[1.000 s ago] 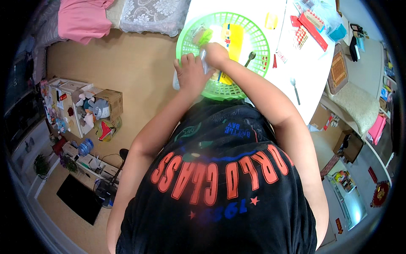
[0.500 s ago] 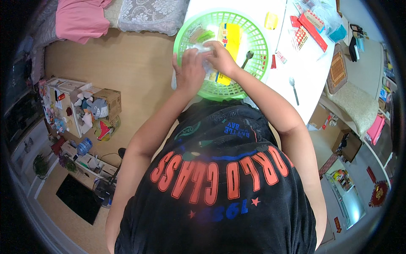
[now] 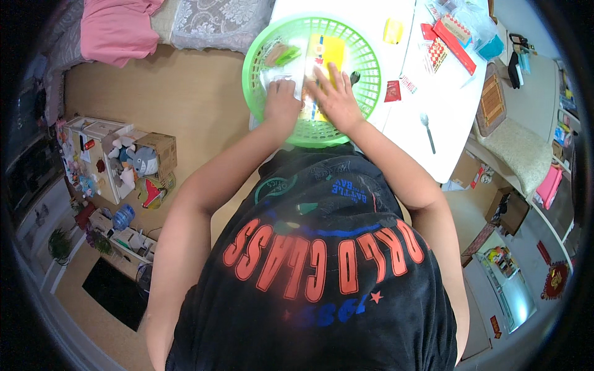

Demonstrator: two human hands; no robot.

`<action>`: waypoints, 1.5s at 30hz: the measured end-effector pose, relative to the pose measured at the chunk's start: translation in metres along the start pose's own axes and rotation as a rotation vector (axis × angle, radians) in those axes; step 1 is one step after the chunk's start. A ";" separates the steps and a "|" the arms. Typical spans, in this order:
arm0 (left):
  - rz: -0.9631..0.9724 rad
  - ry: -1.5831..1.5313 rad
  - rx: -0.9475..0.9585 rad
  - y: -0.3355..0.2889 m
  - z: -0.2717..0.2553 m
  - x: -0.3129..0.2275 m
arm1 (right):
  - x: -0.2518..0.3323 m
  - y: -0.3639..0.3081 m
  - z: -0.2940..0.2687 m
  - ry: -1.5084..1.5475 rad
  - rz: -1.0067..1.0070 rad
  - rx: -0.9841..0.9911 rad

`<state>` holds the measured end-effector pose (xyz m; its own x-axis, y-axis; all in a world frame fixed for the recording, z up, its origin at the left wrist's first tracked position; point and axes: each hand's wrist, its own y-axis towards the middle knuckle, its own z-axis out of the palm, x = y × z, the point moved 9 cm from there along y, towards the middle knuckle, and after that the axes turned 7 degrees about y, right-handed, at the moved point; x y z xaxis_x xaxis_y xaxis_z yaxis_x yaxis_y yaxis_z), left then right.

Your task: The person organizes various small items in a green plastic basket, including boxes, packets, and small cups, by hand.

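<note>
A round bright-green plastic basket (image 3: 249, 74) with a slotted wall stands at the table's near edge. Inside it, my left hand (image 3: 283, 106) has its fingers bent over a whitish clear plastic bag (image 3: 270, 75); the thumb is hidden. To its right, my right hand (image 3: 340, 105) spreads its fingers across a yellow and white package (image 3: 334, 48), palm down, gripping nothing. Beyond the bag lies a small green and brown item (image 3: 287, 57), whose kind I cannot make out. The head of a dark fork (image 3: 354, 78) shows beside my right hand.
On the white table (image 3: 396, 123), right of the basket, are a yellow packet (image 3: 393, 31), a red sachet (image 3: 393, 91) and a grey spoon (image 3: 428, 132). Farther right lie a long red box (image 3: 455, 44) and crumpled plastic bags (image 3: 476, 25). A lace-covered seat (image 3: 219, 23) stands at the far left.
The basket has shifted slightly left. My hands have parted: the left has lowered the plastic bag inside the basket, and the right has let go and spread over the yellow package. The red sachet shows more fully.
</note>
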<state>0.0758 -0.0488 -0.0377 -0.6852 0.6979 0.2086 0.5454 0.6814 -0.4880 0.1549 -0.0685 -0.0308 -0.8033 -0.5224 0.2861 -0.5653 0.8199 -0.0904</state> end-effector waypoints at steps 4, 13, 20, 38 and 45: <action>-0.187 -0.182 -0.040 0.000 0.002 0.033 | -0.033 -0.005 0.019 0.066 0.306 0.149; -0.309 -0.346 -0.412 -0.028 -0.012 0.054 | -0.032 -0.023 0.026 0.245 0.375 0.270; -0.234 -0.303 -0.382 -0.019 -0.027 0.047 | -0.088 -0.032 -0.094 0.585 0.332 -0.594; -0.197 -0.387 -0.497 -0.029 -0.024 0.036 | -0.319 -0.017 -0.017 0.317 0.915 -0.376; -0.317 -0.316 -0.438 -0.029 -0.021 0.034 | -0.131 -0.013 -0.094 1.070 0.669 -0.734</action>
<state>0.0468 -0.0400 0.0018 -0.9192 0.3937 -0.0068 0.3937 0.9185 -0.0364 0.2850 0.0111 0.0226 -0.1669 0.1479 0.9748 0.3343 0.9386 -0.0852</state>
